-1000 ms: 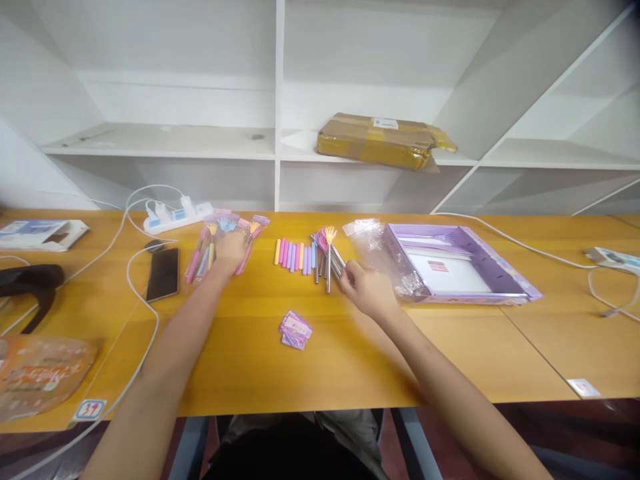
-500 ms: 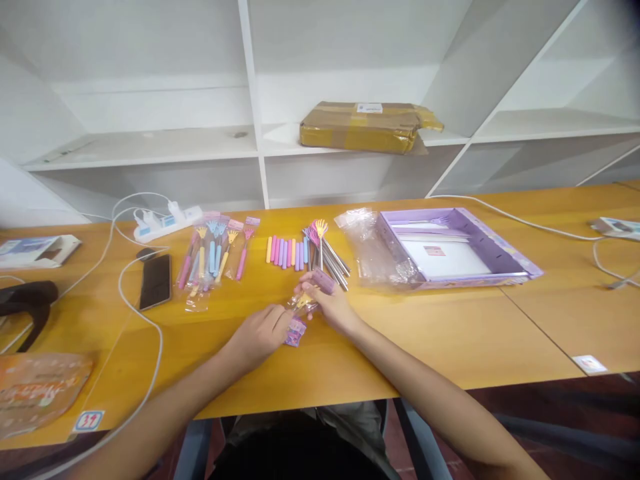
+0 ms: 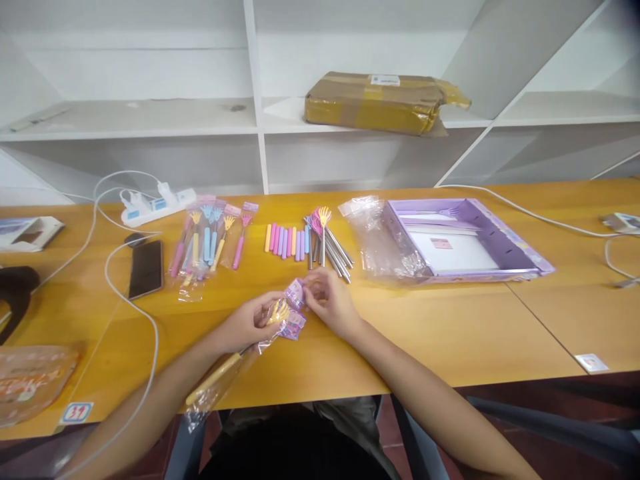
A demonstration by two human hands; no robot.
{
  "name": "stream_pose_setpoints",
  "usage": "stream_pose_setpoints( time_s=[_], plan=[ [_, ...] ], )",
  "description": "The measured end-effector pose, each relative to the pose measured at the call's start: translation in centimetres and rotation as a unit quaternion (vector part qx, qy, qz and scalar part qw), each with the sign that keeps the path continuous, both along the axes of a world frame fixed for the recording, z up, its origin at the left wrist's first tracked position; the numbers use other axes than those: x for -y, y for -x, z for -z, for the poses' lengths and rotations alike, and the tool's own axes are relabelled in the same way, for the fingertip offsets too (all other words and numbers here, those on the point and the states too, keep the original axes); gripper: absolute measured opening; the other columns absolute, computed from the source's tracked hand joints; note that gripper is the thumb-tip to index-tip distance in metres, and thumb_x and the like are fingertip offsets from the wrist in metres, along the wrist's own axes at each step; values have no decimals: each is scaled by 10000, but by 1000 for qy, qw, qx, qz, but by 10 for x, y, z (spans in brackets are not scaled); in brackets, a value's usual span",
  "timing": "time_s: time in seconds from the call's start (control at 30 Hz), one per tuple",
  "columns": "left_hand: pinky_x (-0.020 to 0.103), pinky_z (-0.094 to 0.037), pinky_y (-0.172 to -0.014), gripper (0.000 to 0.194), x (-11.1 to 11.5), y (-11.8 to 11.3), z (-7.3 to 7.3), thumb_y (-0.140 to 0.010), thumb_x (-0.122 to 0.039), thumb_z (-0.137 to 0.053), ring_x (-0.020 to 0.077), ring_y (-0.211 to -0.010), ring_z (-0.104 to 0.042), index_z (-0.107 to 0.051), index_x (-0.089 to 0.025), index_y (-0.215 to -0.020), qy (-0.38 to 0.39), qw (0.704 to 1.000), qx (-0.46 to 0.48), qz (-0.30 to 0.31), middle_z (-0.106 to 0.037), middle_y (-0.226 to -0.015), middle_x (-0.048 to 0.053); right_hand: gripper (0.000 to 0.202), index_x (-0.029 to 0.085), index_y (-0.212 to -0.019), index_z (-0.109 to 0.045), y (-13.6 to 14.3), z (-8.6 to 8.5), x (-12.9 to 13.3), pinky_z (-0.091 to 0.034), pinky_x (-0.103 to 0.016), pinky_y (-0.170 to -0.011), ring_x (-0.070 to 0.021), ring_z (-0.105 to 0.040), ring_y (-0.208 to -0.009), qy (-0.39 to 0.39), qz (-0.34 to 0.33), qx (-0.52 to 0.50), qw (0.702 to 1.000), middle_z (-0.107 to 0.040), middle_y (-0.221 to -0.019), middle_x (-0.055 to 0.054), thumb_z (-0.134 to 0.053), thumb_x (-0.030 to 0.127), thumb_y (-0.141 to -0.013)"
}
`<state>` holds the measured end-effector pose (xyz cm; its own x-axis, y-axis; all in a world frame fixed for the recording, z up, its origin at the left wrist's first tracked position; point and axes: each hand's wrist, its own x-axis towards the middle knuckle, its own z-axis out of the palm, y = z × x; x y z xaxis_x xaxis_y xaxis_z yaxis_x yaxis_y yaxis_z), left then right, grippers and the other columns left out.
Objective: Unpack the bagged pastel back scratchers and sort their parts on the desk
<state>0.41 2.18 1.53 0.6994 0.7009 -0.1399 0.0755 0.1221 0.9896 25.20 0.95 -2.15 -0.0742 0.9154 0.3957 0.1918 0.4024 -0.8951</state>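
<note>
- L side, my feed: clear-bagged back scratchers w/ coloured hand-shaped heads (image 3: pixel 207 245), lying on table.
- L hand (image 3: pixel 250 325): closed round one clear-bagged scratcher, yellow handle (image 3: pixel 214 380), yellow hand-shaped head; handle slants down to table edge. Just changed: head's shifted L, away from R hand.
- Purple printed card (image 3: pixel 295 294) by its head, just above loose card pile (image 3: pixel 295 325).
- R hand (image 3: pixel 334 303): apart from L, fingertips at card edge; can't tell if pinching. I'd judge L now carries the weight, R works the card end.
</note>
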Motion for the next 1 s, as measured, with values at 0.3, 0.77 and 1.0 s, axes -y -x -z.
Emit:
stream_pose_setpoints(
  time_s=[0.3, 0.77, 1.0],
  plan=[
    [442, -506, -1151, 645, -1, 0, -5, -928, -322, -767, 309, -1344, -649, -563, -176, -1522, 18, 1000, 13, 18, -670, -1462, 162, 146, 249, -912, -599, -7, -15, 9, -671, -455, -659, -200, -685, -842, -17, 15, 51, 998, -506, -1474, -145, -573, 282, -1051],
    [346, -555, -991, 539, -5, 7, -12, -872, -249, -745, 242, -1136, -706, -626, -177, -1392, 12, 1000, -17, 9, -731, -1264, 103, 351, 236, -874, -648, -29, -32, -6, -512, -432, -982, -250, -611, -1044, -8, 111, 63, 992, -612, -1062, -82, -514, 470, -1098],
    [182, -292, -406, 545, -9, 13, -11, -925, -461, -774, 46, -414, -383, -537, -189, -1333, 94, 995, 28, -20, -538, -699, -86, 396, 237, -1233, -676, -17, -29, 2, -493, -492, -1052, -304, -590, -1154, 8, -86, 195, 977, -607, -1231, -129, -650, 563, -1011]
  ],
)
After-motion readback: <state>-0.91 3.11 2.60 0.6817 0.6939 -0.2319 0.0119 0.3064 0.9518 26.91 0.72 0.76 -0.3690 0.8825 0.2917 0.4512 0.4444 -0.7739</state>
